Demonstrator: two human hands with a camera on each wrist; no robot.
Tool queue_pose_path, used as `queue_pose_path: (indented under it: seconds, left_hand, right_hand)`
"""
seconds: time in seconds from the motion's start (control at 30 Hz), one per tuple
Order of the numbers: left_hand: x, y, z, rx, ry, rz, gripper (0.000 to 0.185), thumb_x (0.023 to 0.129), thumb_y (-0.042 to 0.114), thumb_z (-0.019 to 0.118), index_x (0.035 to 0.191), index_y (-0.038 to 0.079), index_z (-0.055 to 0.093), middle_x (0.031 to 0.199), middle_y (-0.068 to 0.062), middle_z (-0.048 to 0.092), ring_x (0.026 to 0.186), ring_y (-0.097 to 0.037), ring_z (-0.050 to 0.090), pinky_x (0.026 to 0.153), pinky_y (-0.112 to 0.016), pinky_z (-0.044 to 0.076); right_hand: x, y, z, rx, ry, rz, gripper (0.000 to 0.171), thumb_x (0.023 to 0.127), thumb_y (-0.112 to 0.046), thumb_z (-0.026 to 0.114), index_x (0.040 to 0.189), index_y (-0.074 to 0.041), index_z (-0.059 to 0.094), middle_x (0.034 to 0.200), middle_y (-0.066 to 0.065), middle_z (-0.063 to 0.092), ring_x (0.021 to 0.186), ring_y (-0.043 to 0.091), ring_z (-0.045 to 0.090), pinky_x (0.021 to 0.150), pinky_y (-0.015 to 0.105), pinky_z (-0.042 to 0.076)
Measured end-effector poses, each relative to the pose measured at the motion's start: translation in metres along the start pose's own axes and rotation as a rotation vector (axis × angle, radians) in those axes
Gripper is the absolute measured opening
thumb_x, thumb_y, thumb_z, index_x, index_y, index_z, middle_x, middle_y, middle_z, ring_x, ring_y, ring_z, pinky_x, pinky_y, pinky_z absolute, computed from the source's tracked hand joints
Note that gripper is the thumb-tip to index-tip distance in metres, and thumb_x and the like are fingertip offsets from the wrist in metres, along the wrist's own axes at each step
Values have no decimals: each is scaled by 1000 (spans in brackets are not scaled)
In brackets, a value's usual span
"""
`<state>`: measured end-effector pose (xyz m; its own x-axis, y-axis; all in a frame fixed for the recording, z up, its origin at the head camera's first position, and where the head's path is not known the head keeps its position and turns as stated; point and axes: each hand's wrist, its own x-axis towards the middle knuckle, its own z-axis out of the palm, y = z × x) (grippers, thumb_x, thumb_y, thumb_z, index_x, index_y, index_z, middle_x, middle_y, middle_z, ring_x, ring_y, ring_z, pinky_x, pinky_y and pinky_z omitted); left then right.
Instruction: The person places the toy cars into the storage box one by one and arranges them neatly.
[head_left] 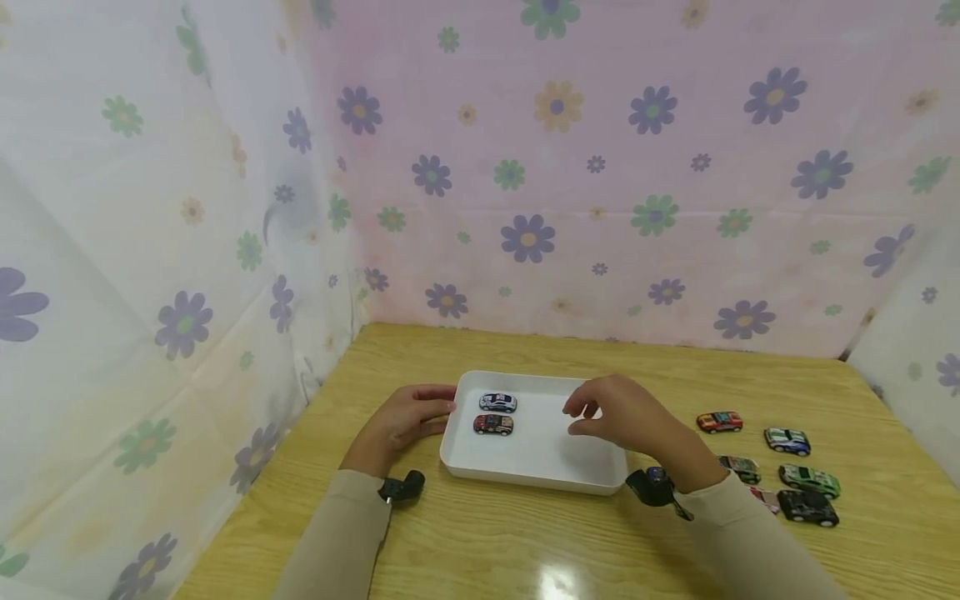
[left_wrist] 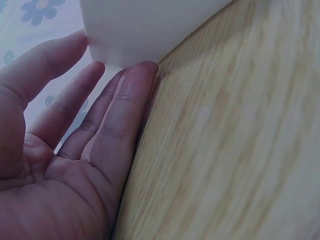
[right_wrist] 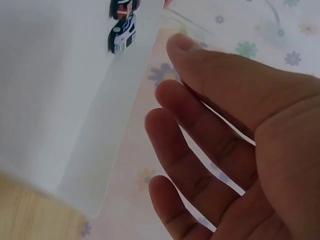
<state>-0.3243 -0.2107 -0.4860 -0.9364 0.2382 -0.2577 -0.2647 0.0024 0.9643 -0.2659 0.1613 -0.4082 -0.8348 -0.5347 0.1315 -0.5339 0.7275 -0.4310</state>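
Note:
A shallow white tray lies on the wooden table. Two toy cars are inside its left half: a white and blue toy car and, in front of it, a red and black toy car. My left hand is at the tray's left end, its fingertips against the outer wall. Over the right end of the tray hovers my right hand, fingers loosely bent and apart from the thumb. Nothing sits between them in the right wrist view, where both cars show near the top.
Several more toy cars stand right of the tray, among them a red and yellow car, a white and blue one, a green one and a black one. My right forearm partly covers others. Flowered cloth borders the table behind and at the sides.

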Motion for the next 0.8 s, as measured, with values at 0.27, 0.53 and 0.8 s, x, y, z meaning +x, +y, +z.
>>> queue_pose_path:
  seconds: [0.27, 0.53, 0.8]
  left_hand:
    - [-1, -1, 0, 7, -4, 15, 46, 93, 6, 77, 138, 3, 65, 140, -17, 64, 115, -24, 70, 93, -39, 62]
    - [0, -3, 1, 2, 0, 2, 45, 93, 6, 77, 137, 3, 66, 139, -16, 65, 115, -25, 69, 93, -39, 62]
    - [1, 0, 0, 0, 21, -6, 45, 92, 6, 78, 136, 6, 67, 139, -14, 65, 116, -24, 69, 94, -40, 62]
  right_hand:
    - [-34, 20, -8, 15, 54, 15, 21, 89, -30, 83, 108, -24, 79, 105, -5, 77, 90, 4, 66, 76, 29, 58]
    - [-63, 42, -11, 7, 83, 32, 30, 88, -38, 82, 113, -22, 78, 106, -9, 76, 90, 4, 67, 79, 39, 60]
    - [-86, 62, -18, 28, 55, 29, 38, 89, -44, 80, 119, -21, 76, 115, -5, 75, 97, 9, 68, 85, 46, 59]
